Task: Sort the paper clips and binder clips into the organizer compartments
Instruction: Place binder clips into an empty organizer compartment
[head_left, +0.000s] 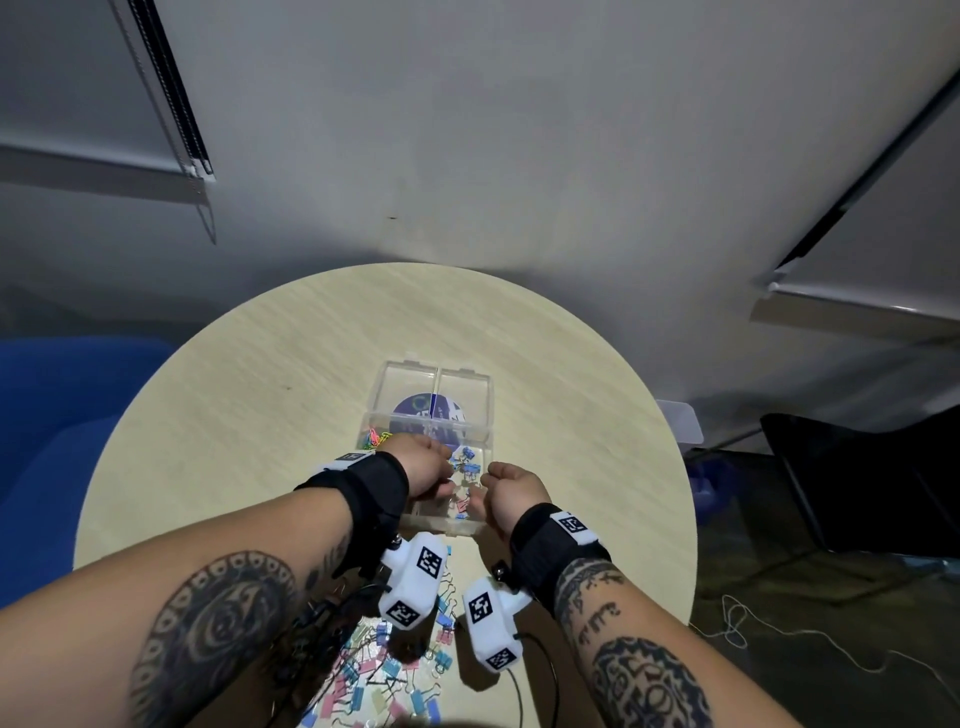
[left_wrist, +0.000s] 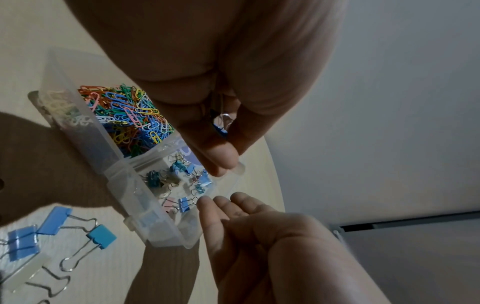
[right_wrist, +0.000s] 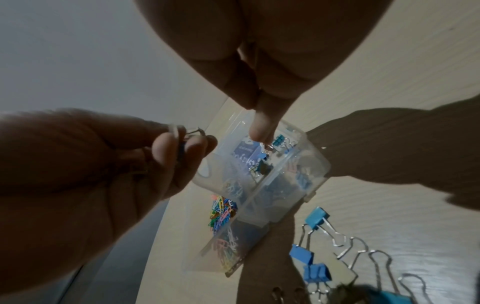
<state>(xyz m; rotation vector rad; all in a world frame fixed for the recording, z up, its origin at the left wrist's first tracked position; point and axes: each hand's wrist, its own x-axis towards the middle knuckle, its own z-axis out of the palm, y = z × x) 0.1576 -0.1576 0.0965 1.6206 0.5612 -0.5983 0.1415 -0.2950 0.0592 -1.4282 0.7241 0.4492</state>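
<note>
You are working left to right across the clear plastic organizer box on the round pale wooden table. The coloured wire paper clips are filling its left compartment. Your left hand is hovering over the middle of the box, its fingers curled tight on a small blue binder clip whose wire loop is poking out between thumb and fingers. Straight below that grip, the right compartment is holding the small blue and pink binder clips, so the drop looks like a plain release downward, with no sideways reach. Your right hand is sitting just right of that compartment at its near corner, fingers loosely curled and holding nothing that I can see, fingertips near the wall. The loose pile of blue and pink binder clips is lying nearer you, under both wrists, about equally close to either hand
</note>
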